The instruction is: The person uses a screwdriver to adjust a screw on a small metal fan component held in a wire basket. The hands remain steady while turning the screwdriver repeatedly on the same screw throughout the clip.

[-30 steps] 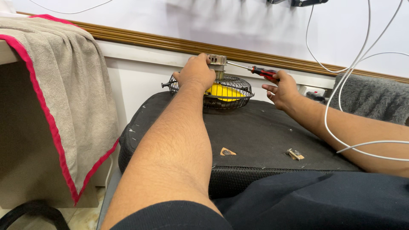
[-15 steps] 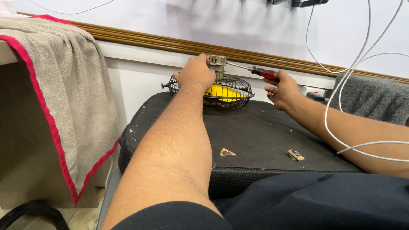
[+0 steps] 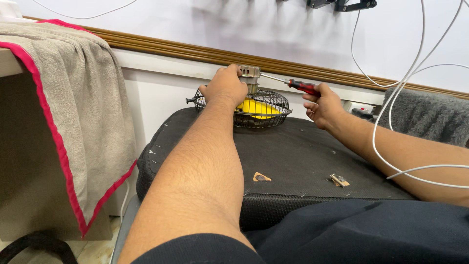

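My left hand was clenched over the top of a small fan, its grip closed on the metal motor housing that stood above the dark wire cage, with the yellow blades showing through the wires. My right hand was wrapped around the red handle of a screwdriver, whose thin shaft ran leftward to meet the side of the housing. I judged the step in hand to be work on a screw at the motor, with the left hand holding the fan steady against the turning. The next move, as I read it, called for keeping the shaft in line with the screw and the fan from twisting under the pressure.

The fan sat at the far edge of a black padded surface, close against the wall. Nearer to me on that surface lay two small pieces well apart from the fan: a tan triangular piece and a small metal fitting. A grey towel with a red border hung over a ledge to the left. A wooden moulding ran along the white wall, white cables hung down on the right, and a grey fuzzy cloth lay behind my right forearm.
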